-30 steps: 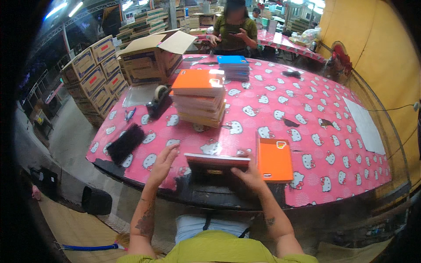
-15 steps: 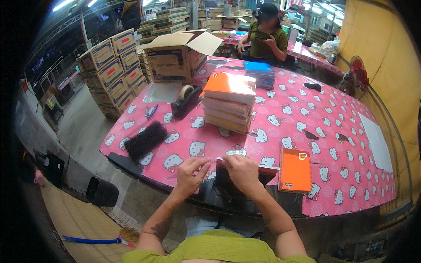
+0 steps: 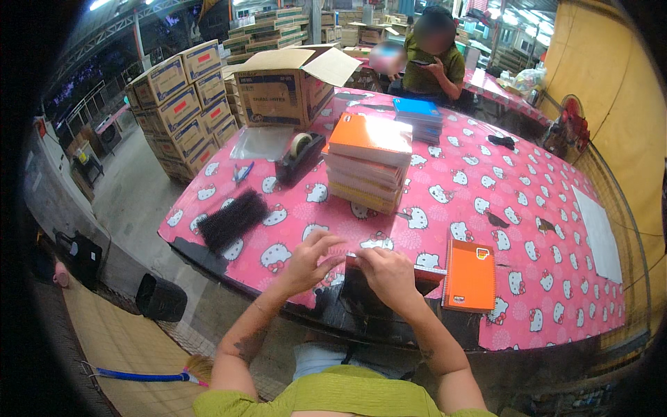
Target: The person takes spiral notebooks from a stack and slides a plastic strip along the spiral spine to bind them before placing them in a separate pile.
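Observation:
At the near table edge, my right hand (image 3: 385, 274) is closed, with its fingertips pinching the upper edge of what looks like a notebook (image 3: 431, 270). Its red and white edge shows above a dark, slanted surface (image 3: 358, 292). To its left, my left hand (image 3: 311, 262) is raised with thumb and fingers apart. Faint thin loops show between the two hands, too blurred to name. An orange spiral notebook (image 3: 470, 278) lies flat right of my right hand. Beyond my hands rises a tall stack of orange-covered notebooks (image 3: 368, 167).
On the pink table (image 3: 431, 236) lie a bundle of black coils (image 3: 233, 221), a tape dispenser (image 3: 300, 158), blue-handled cutters (image 3: 242, 172) and blue notebooks (image 3: 417, 119). An open carton (image 3: 274, 101) stands at the back left, near stacked cartons (image 3: 184, 111). A person (image 3: 434, 66) holds a phone across the table.
My left hand's fingers have spread and lifted slightly. My right hand stays at the notebook's edge. The whole view has shifted slightly.

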A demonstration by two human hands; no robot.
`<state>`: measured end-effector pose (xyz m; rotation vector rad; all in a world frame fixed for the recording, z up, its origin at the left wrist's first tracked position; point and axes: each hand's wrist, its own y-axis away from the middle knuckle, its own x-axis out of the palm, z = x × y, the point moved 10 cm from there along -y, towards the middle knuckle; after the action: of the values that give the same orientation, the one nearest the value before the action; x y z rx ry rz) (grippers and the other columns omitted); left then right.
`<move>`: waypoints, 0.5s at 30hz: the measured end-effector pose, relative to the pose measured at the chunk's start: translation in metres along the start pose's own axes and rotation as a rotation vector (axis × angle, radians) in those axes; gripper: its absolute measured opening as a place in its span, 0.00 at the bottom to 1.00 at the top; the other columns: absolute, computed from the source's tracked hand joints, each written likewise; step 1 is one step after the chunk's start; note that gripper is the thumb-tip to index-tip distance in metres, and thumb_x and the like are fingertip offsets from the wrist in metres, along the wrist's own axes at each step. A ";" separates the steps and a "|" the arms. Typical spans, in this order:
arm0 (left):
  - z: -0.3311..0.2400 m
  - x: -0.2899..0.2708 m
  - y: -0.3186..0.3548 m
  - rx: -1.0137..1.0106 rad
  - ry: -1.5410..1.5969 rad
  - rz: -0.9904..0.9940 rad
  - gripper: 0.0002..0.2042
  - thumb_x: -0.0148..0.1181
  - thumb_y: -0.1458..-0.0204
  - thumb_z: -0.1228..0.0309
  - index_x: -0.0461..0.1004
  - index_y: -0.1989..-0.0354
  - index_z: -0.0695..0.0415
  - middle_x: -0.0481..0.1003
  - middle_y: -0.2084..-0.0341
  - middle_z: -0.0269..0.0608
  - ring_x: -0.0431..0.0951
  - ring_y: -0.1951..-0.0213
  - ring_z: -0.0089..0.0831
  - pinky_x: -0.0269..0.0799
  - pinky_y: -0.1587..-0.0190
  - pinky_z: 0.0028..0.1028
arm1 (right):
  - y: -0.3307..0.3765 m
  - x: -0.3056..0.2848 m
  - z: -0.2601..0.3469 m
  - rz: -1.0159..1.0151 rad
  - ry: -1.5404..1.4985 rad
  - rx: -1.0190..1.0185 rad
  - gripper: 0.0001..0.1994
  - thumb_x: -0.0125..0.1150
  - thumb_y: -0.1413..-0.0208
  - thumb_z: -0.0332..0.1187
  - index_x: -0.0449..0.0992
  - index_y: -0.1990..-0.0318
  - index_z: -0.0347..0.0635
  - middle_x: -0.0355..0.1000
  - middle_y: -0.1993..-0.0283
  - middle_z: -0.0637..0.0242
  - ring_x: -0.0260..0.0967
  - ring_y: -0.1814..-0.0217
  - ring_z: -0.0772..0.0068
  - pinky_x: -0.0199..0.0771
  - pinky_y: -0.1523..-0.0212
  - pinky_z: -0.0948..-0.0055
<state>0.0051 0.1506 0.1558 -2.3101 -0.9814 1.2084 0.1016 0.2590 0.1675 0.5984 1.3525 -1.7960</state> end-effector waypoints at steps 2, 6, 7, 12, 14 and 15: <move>0.003 0.004 -0.007 0.090 -0.065 0.111 0.07 0.63 0.44 0.72 0.77 0.59 0.61 0.77 0.64 0.45 0.79 0.68 0.38 0.74 0.65 0.34 | -0.001 0.003 0.001 0.019 -0.017 0.003 0.07 0.60 0.41 0.38 0.77 0.62 0.48 0.73 0.71 0.64 0.76 0.67 0.59 0.73 0.68 0.58; 0.013 0.028 -0.013 -0.027 0.038 0.329 0.11 0.60 0.42 0.65 0.76 0.55 0.56 0.75 0.68 0.48 0.77 0.63 0.47 0.72 0.60 0.39 | 0.001 0.004 -0.009 0.056 -0.067 0.027 0.07 0.59 0.41 0.36 0.76 0.61 0.44 0.73 0.67 0.60 0.75 0.65 0.54 0.76 0.67 0.57; 0.001 0.021 -0.018 0.016 0.028 0.288 0.11 0.60 0.42 0.65 0.76 0.55 0.56 0.75 0.68 0.48 0.77 0.63 0.47 0.72 0.61 0.40 | 0.000 0.001 -0.009 0.054 -0.081 0.028 0.07 0.59 0.41 0.36 0.76 0.61 0.44 0.73 0.66 0.60 0.75 0.65 0.53 0.76 0.67 0.57; 0.009 0.029 -0.019 -0.017 -0.068 0.448 0.14 0.63 0.43 0.62 0.76 0.53 0.54 0.74 0.65 0.47 0.77 0.65 0.45 0.72 0.63 0.38 | 0.001 0.000 -0.010 0.077 -0.156 0.006 0.08 0.59 0.41 0.35 0.76 0.60 0.41 0.72 0.62 0.57 0.75 0.63 0.51 0.77 0.65 0.57; 0.005 0.033 -0.020 0.069 -0.071 0.431 0.15 0.63 0.43 0.61 0.76 0.51 0.54 0.73 0.63 0.44 0.77 0.64 0.44 0.73 0.64 0.37 | 0.002 0.005 -0.013 0.139 -0.152 0.016 0.08 0.59 0.40 0.35 0.76 0.58 0.42 0.73 0.61 0.59 0.76 0.62 0.53 0.77 0.63 0.58; -0.002 0.032 -0.025 0.062 -0.057 0.394 0.14 0.62 0.43 0.61 0.77 0.52 0.54 0.73 0.64 0.44 0.76 0.63 0.45 0.73 0.63 0.38 | 0.002 -0.011 -0.008 0.046 -0.037 -0.040 0.09 0.58 0.40 0.36 0.76 0.57 0.43 0.73 0.61 0.59 0.76 0.62 0.54 0.77 0.62 0.59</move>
<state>0.0091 0.1904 0.1534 -2.5052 -0.5061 1.4347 0.1085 0.2693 0.1720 0.5677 1.3360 -1.7315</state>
